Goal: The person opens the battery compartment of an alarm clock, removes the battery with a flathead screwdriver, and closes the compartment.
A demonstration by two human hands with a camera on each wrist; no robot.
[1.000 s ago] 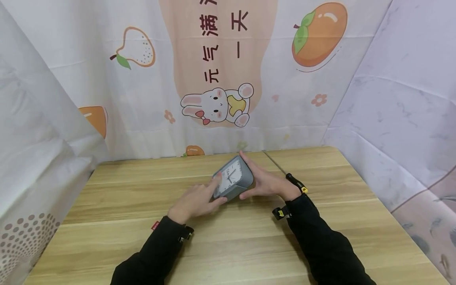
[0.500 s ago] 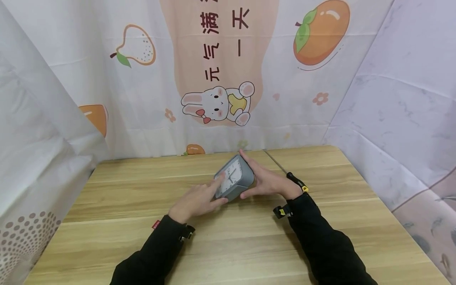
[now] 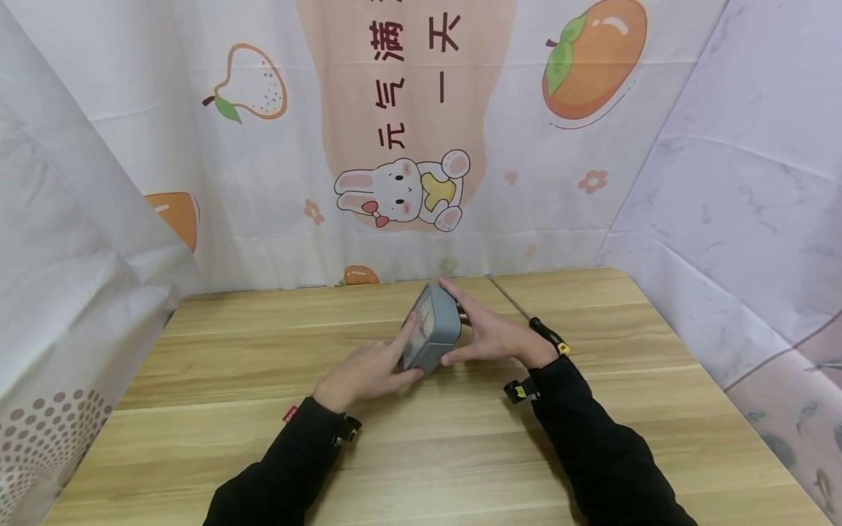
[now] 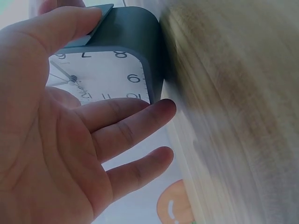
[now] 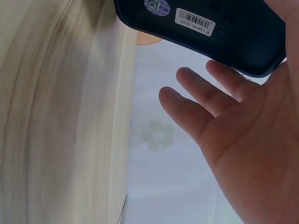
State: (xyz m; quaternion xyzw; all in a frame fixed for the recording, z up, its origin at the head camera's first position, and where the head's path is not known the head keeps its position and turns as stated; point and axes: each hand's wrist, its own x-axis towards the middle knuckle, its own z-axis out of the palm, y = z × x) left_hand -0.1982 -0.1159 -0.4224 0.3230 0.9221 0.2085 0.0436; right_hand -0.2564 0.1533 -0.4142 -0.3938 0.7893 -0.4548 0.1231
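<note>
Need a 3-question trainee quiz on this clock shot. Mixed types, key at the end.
1. Multiple choice: which view shows the barcode label on the back of the clock?
A) head
B) left wrist
C) right wrist

2. True or false: the screwdriver lies on the table to the right of the clock.

3. Fill in the blank: in the left wrist view, the left hand's ____ touches the clock's side, above the numbered dial.

Key:
1. C, the right wrist view.
2. True; it lies near the right hand's wrist.
3. thumb
</note>
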